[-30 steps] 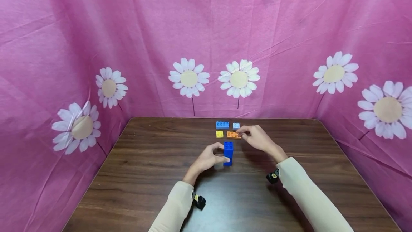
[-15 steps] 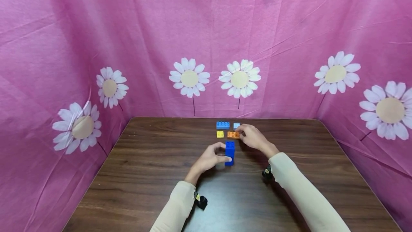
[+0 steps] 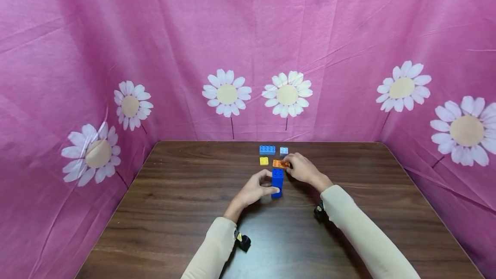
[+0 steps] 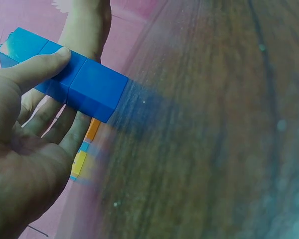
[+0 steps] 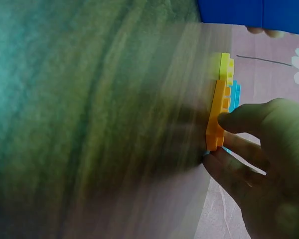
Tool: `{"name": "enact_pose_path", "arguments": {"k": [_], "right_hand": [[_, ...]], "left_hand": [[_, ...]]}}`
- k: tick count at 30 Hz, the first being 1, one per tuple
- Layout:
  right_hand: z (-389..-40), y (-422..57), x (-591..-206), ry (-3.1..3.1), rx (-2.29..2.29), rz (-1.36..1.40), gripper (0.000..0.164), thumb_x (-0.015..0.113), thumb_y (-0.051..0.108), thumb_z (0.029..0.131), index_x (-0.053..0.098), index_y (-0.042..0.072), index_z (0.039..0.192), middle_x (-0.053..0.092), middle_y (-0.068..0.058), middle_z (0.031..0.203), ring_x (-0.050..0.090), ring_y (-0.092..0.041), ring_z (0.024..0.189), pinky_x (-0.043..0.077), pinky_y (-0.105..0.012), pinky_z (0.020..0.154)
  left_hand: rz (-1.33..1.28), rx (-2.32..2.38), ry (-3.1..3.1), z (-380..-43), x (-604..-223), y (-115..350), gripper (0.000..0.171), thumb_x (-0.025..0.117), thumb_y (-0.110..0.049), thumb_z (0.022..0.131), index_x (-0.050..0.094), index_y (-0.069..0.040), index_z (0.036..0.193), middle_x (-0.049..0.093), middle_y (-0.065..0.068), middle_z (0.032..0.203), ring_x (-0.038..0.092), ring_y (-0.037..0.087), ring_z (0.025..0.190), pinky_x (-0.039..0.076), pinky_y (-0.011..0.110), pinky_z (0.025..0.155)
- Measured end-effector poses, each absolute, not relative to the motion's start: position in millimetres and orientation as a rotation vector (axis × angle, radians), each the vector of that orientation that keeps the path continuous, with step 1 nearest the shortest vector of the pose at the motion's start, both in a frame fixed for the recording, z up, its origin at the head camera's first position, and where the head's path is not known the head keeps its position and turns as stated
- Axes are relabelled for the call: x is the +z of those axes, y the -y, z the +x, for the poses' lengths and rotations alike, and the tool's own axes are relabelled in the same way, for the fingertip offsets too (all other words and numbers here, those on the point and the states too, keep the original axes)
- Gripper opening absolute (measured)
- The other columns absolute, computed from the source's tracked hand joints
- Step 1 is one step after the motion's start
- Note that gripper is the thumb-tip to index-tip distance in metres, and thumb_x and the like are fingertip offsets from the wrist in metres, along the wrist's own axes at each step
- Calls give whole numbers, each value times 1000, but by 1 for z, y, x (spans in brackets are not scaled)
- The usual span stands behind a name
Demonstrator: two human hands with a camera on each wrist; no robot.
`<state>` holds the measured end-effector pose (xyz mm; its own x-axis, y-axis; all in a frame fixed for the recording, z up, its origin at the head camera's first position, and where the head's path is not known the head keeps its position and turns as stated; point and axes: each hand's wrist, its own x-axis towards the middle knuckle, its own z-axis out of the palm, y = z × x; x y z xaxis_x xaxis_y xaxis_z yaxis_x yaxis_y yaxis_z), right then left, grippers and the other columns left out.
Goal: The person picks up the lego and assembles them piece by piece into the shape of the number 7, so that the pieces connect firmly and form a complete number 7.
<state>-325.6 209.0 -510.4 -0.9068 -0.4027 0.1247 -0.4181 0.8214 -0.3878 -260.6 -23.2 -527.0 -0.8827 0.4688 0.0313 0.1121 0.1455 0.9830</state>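
Observation:
My left hand point(image 3: 252, 188) grips an upright stack of dark blue toy bricks point(image 3: 277, 180), the thumb across its near side and the fingers behind. In the left wrist view the blue stack point(image 4: 97, 87) shows three sections. Just beyond it to the right, my right hand point(image 3: 305, 168) pinches the right end of a flat orange brick point(image 3: 277, 163). The right wrist view has the thumb on the studded side of the orange brick point(image 5: 217, 114), with fingertips at its end, low by the tabletop.
Left of the orange brick lies a small yellow brick point(image 3: 264, 161). Behind them are a longer blue brick point(image 3: 267, 150) and a small light blue brick point(image 3: 284, 150), near the far edge of the wooden table point(image 3: 186, 210). A pink flowered cloth point(image 3: 248, 33) hangs behind.
My right hand has moved left and closed in on the orange brick, which has shifted slightly nearer to me. The blue stack in my left hand has edged a little to the right.

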Motion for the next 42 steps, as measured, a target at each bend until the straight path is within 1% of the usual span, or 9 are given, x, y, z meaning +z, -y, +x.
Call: {"name": "enact_pose_path", "arguments": {"k": [6,9,16,23,30,33,36,39,42], "right_hand": [[-324,-207,-514,2952,650,639,25,77,10,97,76,3,121,74,-15,129,65,-34,119,54,-56,106],[-324,-208,-516,2933,654,631,23,77,8,97,77,5,120,74,-14,126,66,-34,117,55,-56,104],[-325,-208,-516,2874,646,656,19,79,3,94,78,6,113,77,-11,116,68,-32,107,57,-53,98],[-325,-208,-514,2879,670,646,20,78,2,94,78,5,114,77,-12,118,67,-33,108,57,-55,97],[-324,-207,-514,2879,678,630,18,78,2,94,79,6,111,77,-11,116,68,-32,107,57,-54,97],[-324,-207,-514,2879,678,628,18,78,1,93,79,6,111,77,-11,114,67,-31,104,57,-54,95],[-324,-206,-514,2876,694,632,18,78,1,93,78,6,110,77,-11,113,67,-30,102,58,-54,93],[-325,-207,-514,2876,723,635,16,79,4,93,78,6,109,77,-11,112,68,-31,104,57,-55,94],[-325,-207,-514,2885,742,635,15,80,6,93,78,7,108,77,-11,111,68,-32,105,57,-55,95]], "left_hand": [[543,1810,-2138,-259,-525,22,34,81,-12,95,64,-8,124,72,13,127,70,30,122,58,43,105],[547,1805,-2155,-258,-524,20,33,80,-13,96,64,-8,124,72,13,126,70,30,122,58,45,106],[578,1766,-2214,-255,-521,17,34,80,-10,96,62,-6,124,71,15,124,70,29,120,57,45,107],[603,1739,-2246,-253,-520,17,37,82,-14,95,61,-10,125,71,12,124,68,30,122,54,50,109],[635,1891,-2133,-252,-520,17,43,78,-14,98,59,-8,137,65,15,133,63,31,132,48,52,118],[656,1976,-2086,-252,-518,17,49,77,-12,99,57,-7,143,63,17,136,61,28,133,46,49,120],[656,2019,-2095,-253,-517,16,51,77,-11,99,57,-5,146,65,18,135,62,23,130,48,46,119],[620,2026,-2131,-253,-516,15,44,78,-15,99,65,-7,140,71,16,131,65,16,123,51,44,116],[589,2023,-2164,-253,-517,14,35,79,-18,99,71,-10,132,74,13,127,67,13,118,53,43,113]]}}
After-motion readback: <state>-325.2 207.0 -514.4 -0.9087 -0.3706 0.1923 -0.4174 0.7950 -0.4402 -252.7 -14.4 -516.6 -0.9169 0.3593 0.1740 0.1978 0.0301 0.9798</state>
